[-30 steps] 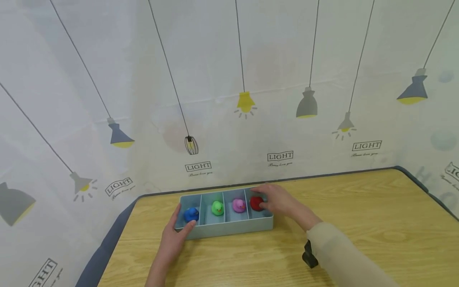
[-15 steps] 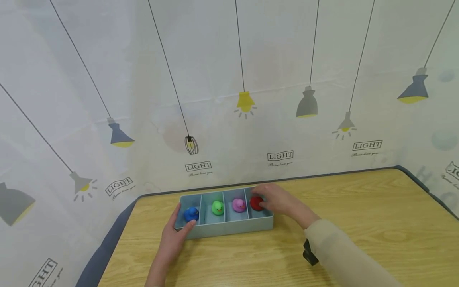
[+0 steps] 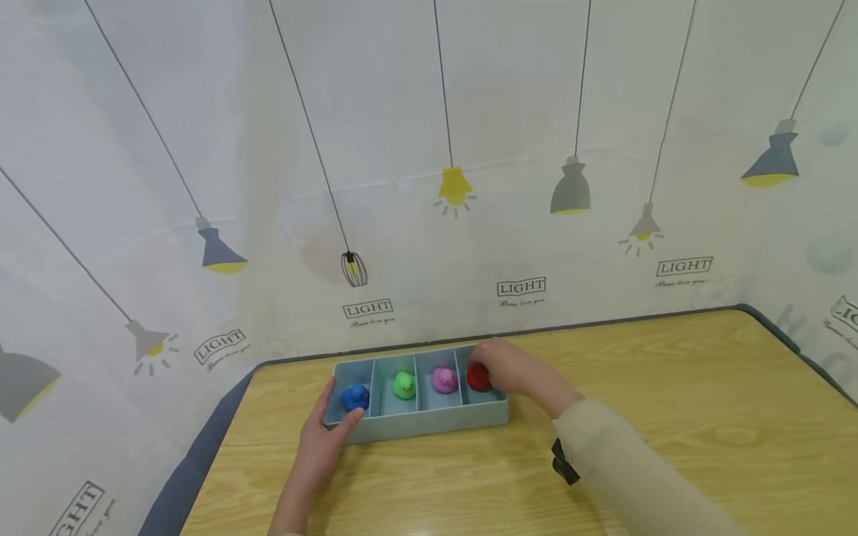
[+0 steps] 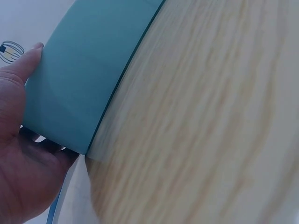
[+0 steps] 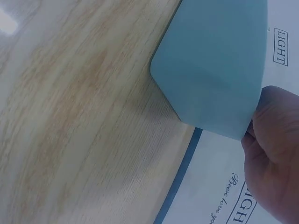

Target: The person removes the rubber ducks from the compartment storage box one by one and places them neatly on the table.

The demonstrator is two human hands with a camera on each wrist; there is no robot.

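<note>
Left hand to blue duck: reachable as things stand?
Likely yes: the blue duck sits uncovered in the tray, right beside the left hand. That hand grips the tray's end, though, so it may have to let go first.

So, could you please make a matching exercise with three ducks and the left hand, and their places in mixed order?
Things
1. pink duck
2. left hand
3. blue duck
4. green duck

Places (head view)
A. leftmost in the box
B. second from left
C. gripping the box's left end
D. third from left

Pairs: 1-D, 2-C, 3-A, 4-B
</note>
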